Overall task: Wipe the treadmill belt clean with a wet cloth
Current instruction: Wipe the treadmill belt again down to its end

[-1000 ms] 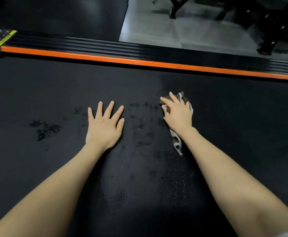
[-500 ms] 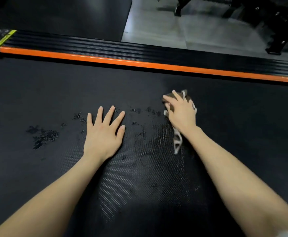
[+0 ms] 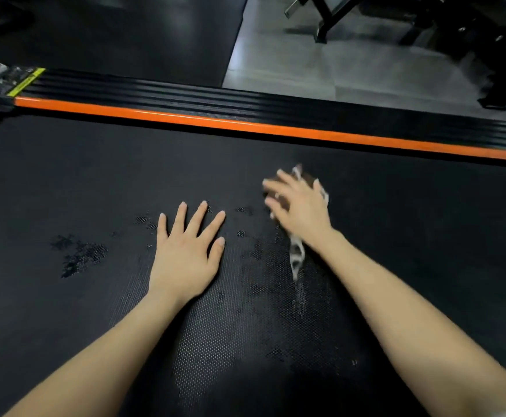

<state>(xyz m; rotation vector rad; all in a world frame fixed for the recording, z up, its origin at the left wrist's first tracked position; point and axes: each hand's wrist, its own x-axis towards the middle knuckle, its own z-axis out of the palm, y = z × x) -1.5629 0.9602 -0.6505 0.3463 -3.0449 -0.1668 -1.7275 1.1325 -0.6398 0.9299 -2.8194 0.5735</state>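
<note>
The left hand [image 3: 185,254] lay flat on the treadmill belt [image 3: 65,176], fingers straight and spread, holding nothing. Near it, the right hand [image 3: 301,210] pressed down on the cloth [image 3: 296,258], its blurred fingers stretched out over it. A strip of the cloth stuck out beside the wrist. Dark, wet-looking patches [image 3: 80,257] dotted the belt around both hands. An orange stripe [image 3: 245,124] ran along the belt's far edge.
</note>
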